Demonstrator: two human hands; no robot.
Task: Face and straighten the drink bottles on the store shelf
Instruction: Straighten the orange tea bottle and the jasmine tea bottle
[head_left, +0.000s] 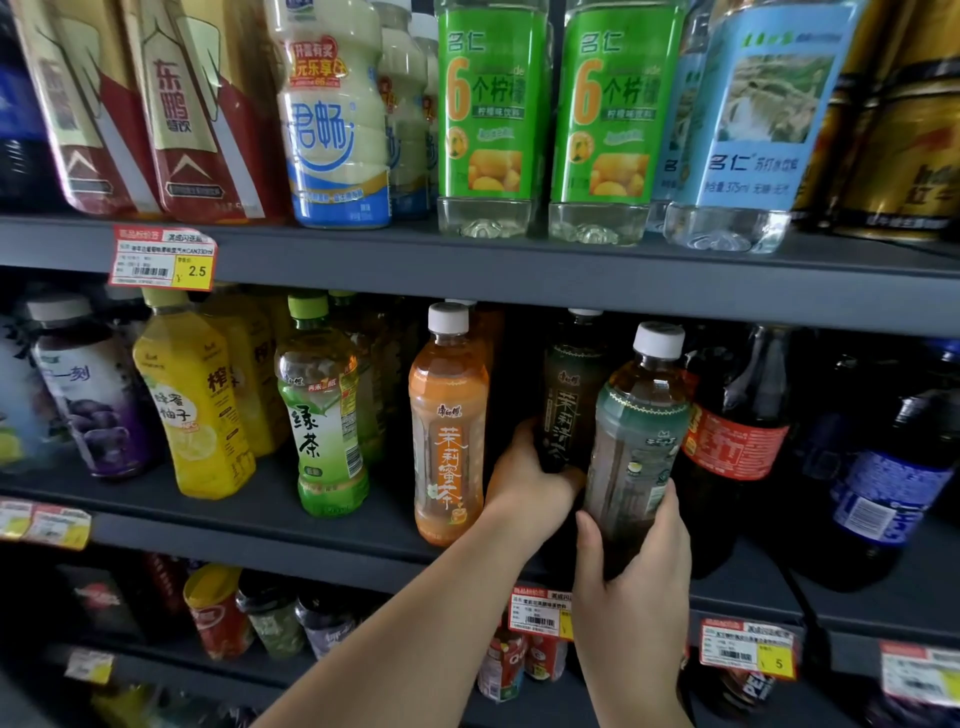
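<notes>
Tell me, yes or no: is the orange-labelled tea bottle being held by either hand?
No. The orange-labelled tea bottle stands untouched on the shelf, while the left hand and right hand each grip a darker bottle.

This is a shop, the drinks aisle of a small store. Dark grey metal shelves (519, 265) run in tiers, packed with rows of the same products facing out: above the fingers (670, 499), tall clear bottles with green lemon labels (491, 104); left of the fingers, an orange-labelled tea bottle with a white cap (449, 421). Printed red-and-yellow price tags (162, 257) with barcodes clip to the shelf edges, one reading 2.5, another below the fingers reading 5.
</notes>
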